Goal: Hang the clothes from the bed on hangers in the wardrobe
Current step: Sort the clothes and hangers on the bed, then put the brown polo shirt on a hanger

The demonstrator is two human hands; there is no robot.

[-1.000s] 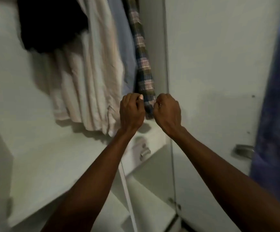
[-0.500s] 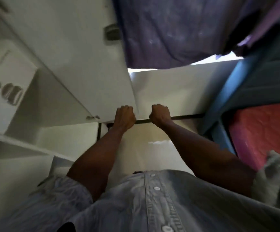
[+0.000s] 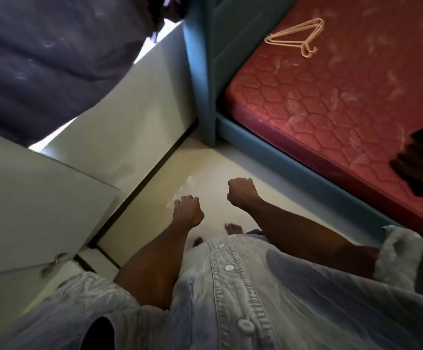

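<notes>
Your curled left hand (image 3: 189,210) and right hand (image 3: 242,193) hide their own palms, so you cannot tell whether either holds anything. The dark crumpled garment (image 3: 422,162) on the red quilted mattress (image 3: 344,97) runs off the right edge. Your pale denim button shirt (image 3: 230,294) covers all but your toes.

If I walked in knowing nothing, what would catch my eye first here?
Probably the red mattress filling the right side, with a bundle of pale hangers lying near its far end and a dark garment at its right edge. Next, the person's two closed, empty fists, left hand and right hand, held out over the pale floor.
</notes>
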